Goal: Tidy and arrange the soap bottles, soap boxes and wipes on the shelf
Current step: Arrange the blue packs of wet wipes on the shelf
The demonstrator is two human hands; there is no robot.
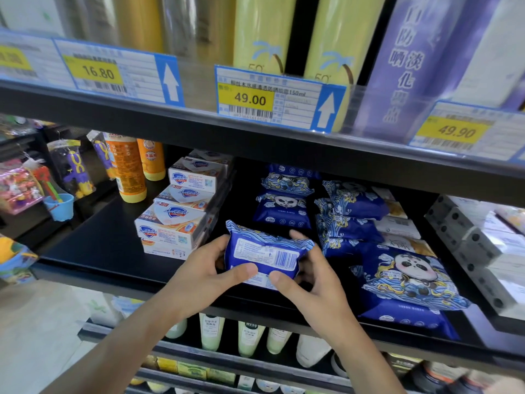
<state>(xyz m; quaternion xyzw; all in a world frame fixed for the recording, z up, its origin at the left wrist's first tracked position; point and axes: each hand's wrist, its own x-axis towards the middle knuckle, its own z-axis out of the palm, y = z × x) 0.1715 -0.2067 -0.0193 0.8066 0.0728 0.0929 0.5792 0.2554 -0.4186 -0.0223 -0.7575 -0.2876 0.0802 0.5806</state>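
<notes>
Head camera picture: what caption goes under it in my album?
Both hands hold a blue wipes pack at the shelf.

Glossy, crinkled plastic film on wipes pack (262, 253); printed card on soap boxes (173, 226); matt black shelf (99, 245), probably metal.

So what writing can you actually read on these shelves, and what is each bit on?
"16.80": left price tag.
"49.00" and "150ml": middle price tag.
"49.90": right price tag.
"50": yellow-green bottles.
"Safeguard": soap boxes.
Held wipes pack: barcode only; its small print is unreadable.
</notes>
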